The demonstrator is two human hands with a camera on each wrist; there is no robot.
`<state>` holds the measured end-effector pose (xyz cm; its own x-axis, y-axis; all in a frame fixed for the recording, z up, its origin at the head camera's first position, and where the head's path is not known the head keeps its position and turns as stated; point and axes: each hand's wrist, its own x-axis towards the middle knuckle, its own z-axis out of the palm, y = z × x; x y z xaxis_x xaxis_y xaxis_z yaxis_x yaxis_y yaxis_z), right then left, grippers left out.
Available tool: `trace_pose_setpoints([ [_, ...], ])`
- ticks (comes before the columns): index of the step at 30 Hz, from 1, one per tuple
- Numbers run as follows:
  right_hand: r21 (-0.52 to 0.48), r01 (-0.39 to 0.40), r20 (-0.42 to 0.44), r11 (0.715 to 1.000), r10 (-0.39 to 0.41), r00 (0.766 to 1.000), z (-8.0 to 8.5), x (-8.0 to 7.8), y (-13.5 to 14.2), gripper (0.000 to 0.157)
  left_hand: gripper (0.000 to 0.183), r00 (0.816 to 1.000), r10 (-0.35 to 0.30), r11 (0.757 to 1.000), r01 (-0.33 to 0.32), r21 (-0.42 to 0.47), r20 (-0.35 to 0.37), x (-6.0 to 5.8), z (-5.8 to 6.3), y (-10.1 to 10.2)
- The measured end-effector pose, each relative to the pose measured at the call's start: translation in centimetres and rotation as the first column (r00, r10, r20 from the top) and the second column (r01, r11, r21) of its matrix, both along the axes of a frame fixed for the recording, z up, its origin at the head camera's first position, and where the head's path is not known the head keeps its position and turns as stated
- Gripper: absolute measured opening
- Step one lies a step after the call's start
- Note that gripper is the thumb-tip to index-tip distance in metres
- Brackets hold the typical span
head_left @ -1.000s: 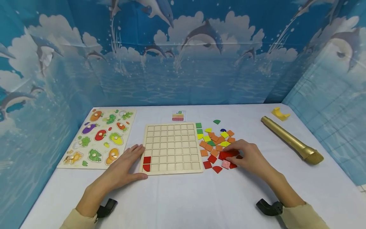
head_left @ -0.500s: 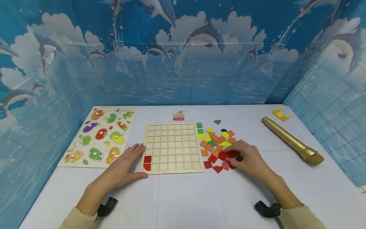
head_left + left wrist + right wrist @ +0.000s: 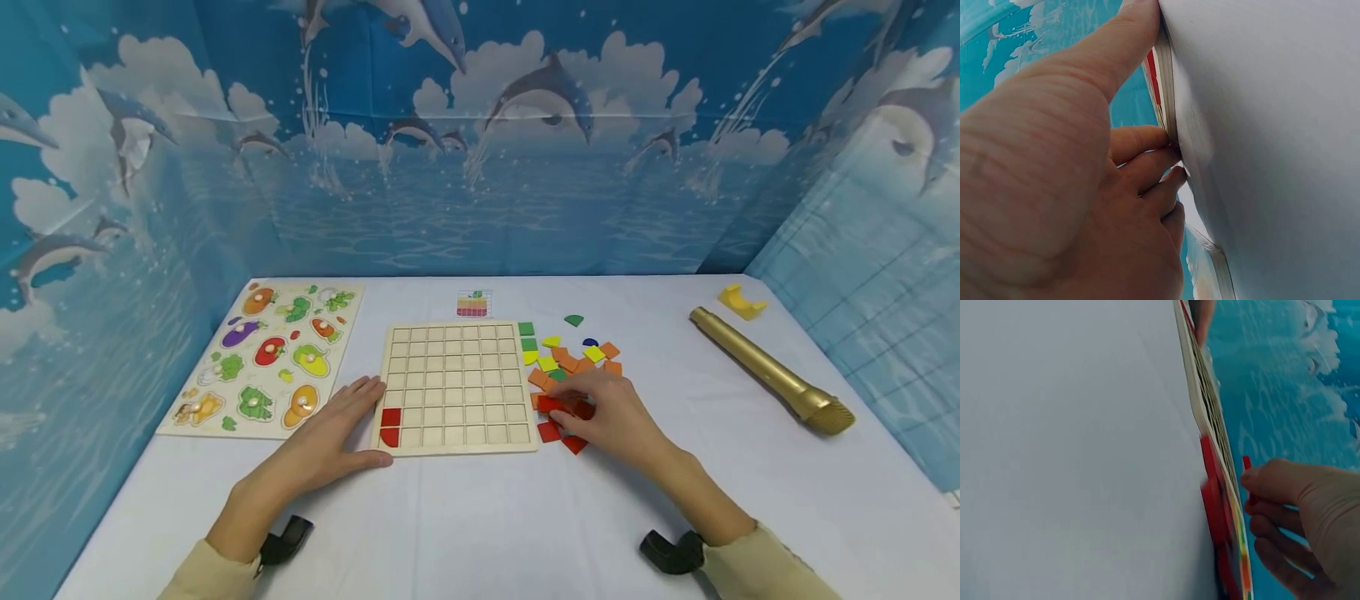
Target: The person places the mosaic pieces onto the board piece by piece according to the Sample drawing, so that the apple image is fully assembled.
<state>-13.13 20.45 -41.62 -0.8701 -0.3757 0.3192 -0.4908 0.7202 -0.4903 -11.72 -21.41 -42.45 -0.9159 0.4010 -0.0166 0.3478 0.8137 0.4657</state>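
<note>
A wooden grid board (image 3: 453, 396) lies mid-table, with a red square tile (image 3: 391, 417) and a red rounded tile (image 3: 389, 437) in its lower left cells. My left hand (image 3: 327, 442) rests along the board's left side, fingers stretched, thumb at the near corner; the left wrist view shows the fingertips (image 3: 1160, 136) right at the edge. Between thumb and fingers my right hand (image 3: 618, 417) pinches a red tile (image 3: 1247, 464), held over the loose tiles beside the board's right edge. It partly covers that pile. More red tiles (image 3: 550, 432) lie under and near it.
Orange, yellow and green tiles (image 3: 528, 344) are scattered right of the board. A small pattern card (image 3: 475, 304) lies behind it. At the left is a vegetable puzzle board (image 3: 264, 387); at the right, a gold microphone (image 3: 772, 371) and a yellow stand (image 3: 742, 302).
My right hand has moved left from the red pile with a red tile, closer to the board's right edge. My left hand has stayed at the board's left side.
</note>
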Motion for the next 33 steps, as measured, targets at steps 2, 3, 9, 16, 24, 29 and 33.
trace_pose_setpoints([
  [2, 0.017, -0.013, 0.018, 1.000, 0.012, 1.000, 0.0, -0.1, -1.4, 0.029, 0.104, 1.000, 0.000, 1.000, 0.000, 0.000, 0.002, 0.0, 0.0, 0.0],
  [3, 0.018, -0.022, 0.024, 1.000, 0.021, 0.999, 0.1, -0.1, -2.1, 0.028, 0.104, 1.000, 0.001, 1.000, -0.001, 0.001, 0.003, -0.1, 0.0, 0.0],
  [9, 0.007, -0.064, 0.000, 0.998, 0.064, 0.998, 0.7, -0.4, -5.9, 0.025, 0.104, 1.000, 0.007, 1.000, -0.007, -0.006, 0.003, 0.1, -0.2, 0.1],
  [16, -0.018, -0.116, -0.019, 0.993, 0.116, 0.993, 0.2, -1.1, -9.7, 0.022, 0.104, 1.000, -0.001, 1.000, 0.001, -0.010, 0.003, 0.2, 0.1, 0.2],
  [24, -0.003, -0.170, 0.023, 0.985, 0.170, 0.985, 0.0, -1.6, -14.1, 0.018, 0.103, 1.000, -0.001, 1.000, 0.001, -0.004, 0.004, 0.1, 0.2, -0.1],
  [29, 0.025, -0.190, 0.029, 0.982, 0.189, 0.982, -0.2, -1.8, -16.0, 0.015, 0.104, 1.000, 0.004, 1.000, -0.004, -0.001, 0.015, 0.1, 0.1, 0.0],
  [33, 0.023, -0.208, 0.006, 0.978, 0.208, 0.978, -0.5, -1.9, -16.4, 0.014, 0.104, 1.000, -0.001, 1.000, 0.001, -0.005, 0.010, 0.0, 0.1, 0.1],
])
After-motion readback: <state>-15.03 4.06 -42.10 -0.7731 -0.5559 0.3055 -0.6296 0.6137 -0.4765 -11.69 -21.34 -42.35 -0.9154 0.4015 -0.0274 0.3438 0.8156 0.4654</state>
